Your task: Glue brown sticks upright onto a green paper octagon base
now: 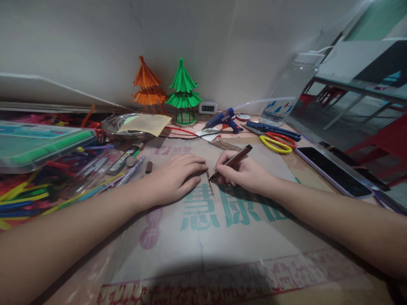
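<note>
Tabletop sheet (254,250) bears green characters (208,206); right hand (245,173) holds brown marker (235,157).

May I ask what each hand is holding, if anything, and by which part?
The right hand holds a brown pen by its lower barrel. The left hand is at the far end of a thin stick; whether it grips is unclear.
</note>
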A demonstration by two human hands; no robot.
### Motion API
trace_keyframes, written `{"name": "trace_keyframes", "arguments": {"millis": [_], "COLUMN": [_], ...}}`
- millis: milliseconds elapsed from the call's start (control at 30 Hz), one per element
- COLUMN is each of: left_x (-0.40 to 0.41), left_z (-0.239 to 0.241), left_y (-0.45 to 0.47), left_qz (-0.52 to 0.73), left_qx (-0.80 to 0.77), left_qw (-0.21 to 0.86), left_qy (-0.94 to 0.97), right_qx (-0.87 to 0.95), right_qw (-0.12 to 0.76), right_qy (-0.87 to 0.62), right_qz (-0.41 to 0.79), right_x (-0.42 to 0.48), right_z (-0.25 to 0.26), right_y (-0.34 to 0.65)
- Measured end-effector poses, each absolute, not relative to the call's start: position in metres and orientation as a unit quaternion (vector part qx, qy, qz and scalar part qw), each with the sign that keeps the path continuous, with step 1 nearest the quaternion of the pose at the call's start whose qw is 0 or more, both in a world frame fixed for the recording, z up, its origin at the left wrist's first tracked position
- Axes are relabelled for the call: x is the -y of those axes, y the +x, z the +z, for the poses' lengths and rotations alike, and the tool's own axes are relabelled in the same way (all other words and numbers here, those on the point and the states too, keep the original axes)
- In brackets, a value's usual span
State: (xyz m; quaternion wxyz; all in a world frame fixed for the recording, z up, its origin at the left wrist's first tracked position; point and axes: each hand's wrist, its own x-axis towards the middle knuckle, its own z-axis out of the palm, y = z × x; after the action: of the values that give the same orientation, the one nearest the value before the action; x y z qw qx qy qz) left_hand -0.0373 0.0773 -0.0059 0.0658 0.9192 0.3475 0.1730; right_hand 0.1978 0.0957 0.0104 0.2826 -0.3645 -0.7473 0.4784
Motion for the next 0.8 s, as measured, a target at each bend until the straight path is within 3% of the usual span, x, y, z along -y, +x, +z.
{"name": "trace_keyframes", "arguments": {"millis": [800], "left_x": [-0.0765], "left_z": [-0.0059], "left_y": [-0.038], "left_qz": [0.17], "left_qx": [-0.355], "left_qw": [0.069], "left_qy": [0.917], "right_qx": [0.741], "right_qw": [0.269], "right_qy": [-0.359], "right_qz": [0.5], "right_x": [-0.0971], "right_z": [0.0111], "right_y": [0.1992]}}
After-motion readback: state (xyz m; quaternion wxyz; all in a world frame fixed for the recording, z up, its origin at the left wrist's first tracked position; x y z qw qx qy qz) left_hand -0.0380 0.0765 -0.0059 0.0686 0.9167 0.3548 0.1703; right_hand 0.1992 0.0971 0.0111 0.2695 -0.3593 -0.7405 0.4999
